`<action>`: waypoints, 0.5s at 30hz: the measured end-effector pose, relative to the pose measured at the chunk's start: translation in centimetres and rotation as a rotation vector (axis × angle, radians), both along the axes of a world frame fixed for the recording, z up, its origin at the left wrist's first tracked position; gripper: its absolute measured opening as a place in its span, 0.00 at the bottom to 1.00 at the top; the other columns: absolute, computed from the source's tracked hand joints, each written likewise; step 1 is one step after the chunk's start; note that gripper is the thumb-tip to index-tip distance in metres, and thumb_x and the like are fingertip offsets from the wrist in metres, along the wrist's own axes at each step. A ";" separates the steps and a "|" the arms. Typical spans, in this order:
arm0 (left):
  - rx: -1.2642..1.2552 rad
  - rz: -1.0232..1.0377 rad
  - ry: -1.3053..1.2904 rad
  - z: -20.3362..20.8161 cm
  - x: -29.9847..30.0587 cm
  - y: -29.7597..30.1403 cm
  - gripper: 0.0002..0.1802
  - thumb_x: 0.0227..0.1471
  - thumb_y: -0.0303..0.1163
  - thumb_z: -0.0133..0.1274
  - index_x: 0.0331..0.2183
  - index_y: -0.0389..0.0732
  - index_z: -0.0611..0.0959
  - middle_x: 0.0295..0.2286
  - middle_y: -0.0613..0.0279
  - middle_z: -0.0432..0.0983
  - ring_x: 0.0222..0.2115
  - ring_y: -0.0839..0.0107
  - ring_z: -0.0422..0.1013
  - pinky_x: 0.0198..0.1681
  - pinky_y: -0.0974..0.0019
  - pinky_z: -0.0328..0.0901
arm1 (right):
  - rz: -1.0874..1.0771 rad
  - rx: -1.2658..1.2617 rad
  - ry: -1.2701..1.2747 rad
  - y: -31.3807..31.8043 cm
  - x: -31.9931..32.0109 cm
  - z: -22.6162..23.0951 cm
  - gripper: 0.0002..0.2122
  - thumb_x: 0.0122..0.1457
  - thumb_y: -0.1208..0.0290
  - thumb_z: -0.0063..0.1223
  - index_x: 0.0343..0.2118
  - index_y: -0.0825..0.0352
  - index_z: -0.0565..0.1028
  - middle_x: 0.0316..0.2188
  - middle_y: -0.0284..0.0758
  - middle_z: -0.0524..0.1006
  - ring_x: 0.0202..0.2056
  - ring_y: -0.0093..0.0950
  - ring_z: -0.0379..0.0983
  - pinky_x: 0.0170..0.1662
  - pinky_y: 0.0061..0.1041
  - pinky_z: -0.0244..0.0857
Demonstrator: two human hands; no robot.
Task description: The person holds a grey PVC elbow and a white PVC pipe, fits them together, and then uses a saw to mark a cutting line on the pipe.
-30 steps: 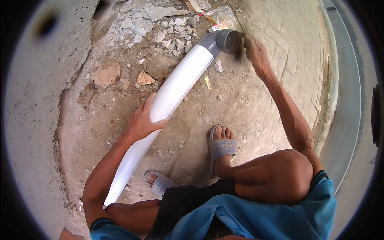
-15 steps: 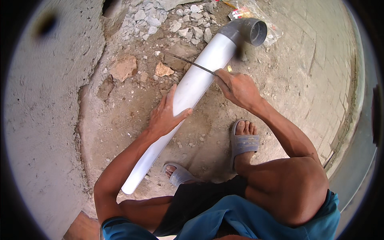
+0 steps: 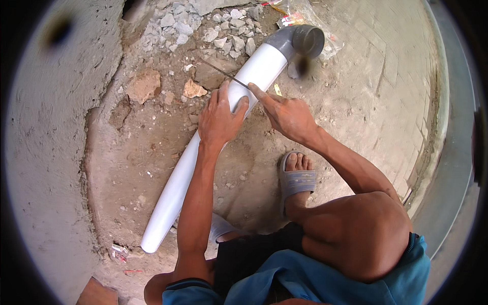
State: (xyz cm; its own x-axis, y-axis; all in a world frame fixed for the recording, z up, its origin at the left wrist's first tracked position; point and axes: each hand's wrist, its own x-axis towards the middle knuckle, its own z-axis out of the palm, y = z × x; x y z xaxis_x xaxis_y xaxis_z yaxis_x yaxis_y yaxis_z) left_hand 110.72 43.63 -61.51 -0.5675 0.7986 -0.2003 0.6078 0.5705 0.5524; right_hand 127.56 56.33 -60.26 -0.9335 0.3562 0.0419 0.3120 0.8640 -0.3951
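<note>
Squatting over a long white plastic pipe [image 3: 203,147] that lies on the dusty concrete floor [image 3: 356,86], the person steadies it with the left hand [image 3: 219,118], palm pressed flat on top and fingers draped over its curve, so the hand rests on the pipe more than it closes round it. The right hand [image 3: 287,114] pinches one end of a thin dark blade [image 3: 223,73], probably a bare hacksaw blade, between closed fingers; the blade lies across the pipe just beyond the left hand's fingertips, a little short of the grey elbow fitting [image 3: 300,41] on the far end. No cut or groove shows in the pipe's surface under the blade, though so fine a mark could be too small to see, so by my judgement the sawing is barely under way, with almost the whole thickness left to go through. Broken concrete rubble [image 3: 203,23] lies heaped just past the fitting, a rough plastered wall [image 3: 51,152] rises on the left, and a grey sandal [image 3: 296,180] is planted beside the pipe.
</note>
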 end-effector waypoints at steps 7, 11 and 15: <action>0.022 0.170 -0.148 -0.6 -0.9 0.3 0.34 0.66 0.55 0.43 0.58 0.37 0.77 0.56 0.43 0.74 0.56 0.45 0.71 0.58 0.49 0.65 | 0.033 0.013 -0.080 -1.2 0.1 0.2 0.33 0.64 0.68 0.52 0.72 0.52 0.56 0.32 0.42 0.83 0.22 0.39 0.80 0.23 0.38 0.73; 0.004 0.151 -0.185 -0.8 -1.5 -0.2 0.35 0.66 0.57 0.42 0.57 0.37 0.78 0.51 0.39 0.77 0.54 0.44 0.72 0.58 0.48 0.65 | 0.056 0.049 -0.102 -1.7 0.2 0.2 0.33 0.64 0.67 0.51 0.72 0.53 0.57 0.31 0.42 0.83 0.21 0.40 0.79 0.23 0.39 0.73; -0.172 0.130 -0.175 0.5 -1.3 -0.8 0.38 0.66 0.60 0.41 0.56 0.35 0.78 0.48 0.36 0.79 0.50 0.42 0.75 0.55 0.45 0.67 | 0.068 0.060 -0.073 -1.7 0.1 0.1 0.32 0.64 0.68 0.51 0.72 0.55 0.58 0.31 0.42 0.83 0.23 0.40 0.80 0.23 0.39 0.73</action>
